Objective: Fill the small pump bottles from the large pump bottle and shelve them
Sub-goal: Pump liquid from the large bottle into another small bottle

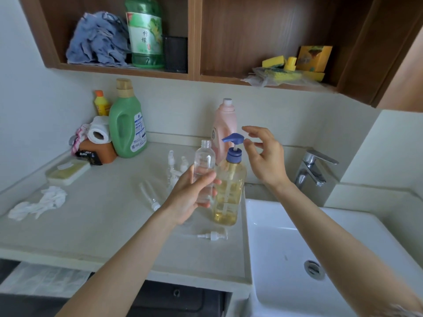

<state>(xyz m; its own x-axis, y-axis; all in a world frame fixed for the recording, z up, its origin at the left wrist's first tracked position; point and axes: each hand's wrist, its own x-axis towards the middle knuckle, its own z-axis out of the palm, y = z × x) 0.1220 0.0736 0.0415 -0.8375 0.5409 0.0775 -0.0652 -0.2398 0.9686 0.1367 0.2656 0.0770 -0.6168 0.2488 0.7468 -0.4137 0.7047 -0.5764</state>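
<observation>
Filling step in hand, at its very start: small clear bottle [203,167], uncapped and seemingly empty, held upright by the left hand [191,196], fingers curled round its lower body. Mouth of this bottle just left of, and a little below, the blue spout of the pump head [233,139] on the large pump bottle [229,191]. Large bottle standing on the desk [103,213] near the sink [320,259], amber liquid inside filling perhaps the lower half.

Right hand [263,156] hovering beside the pump head, fingers spread and relaxed, clamped on nothing; fingertips very near the back of the blue head, contact not clear.

Next move, by judgement: bring the small bottle's mouth directly under the spout, then press the pump head down with the right hand. Narrow neck, so careful aim needed, otherwise liquid on the desk.

Loose white pump cap [211,236] lying on the desk in front of the large bottle; more small bottles [176,170] behind the left hand. Wall shelf [263,81] above, waiting for the filled ones.
</observation>
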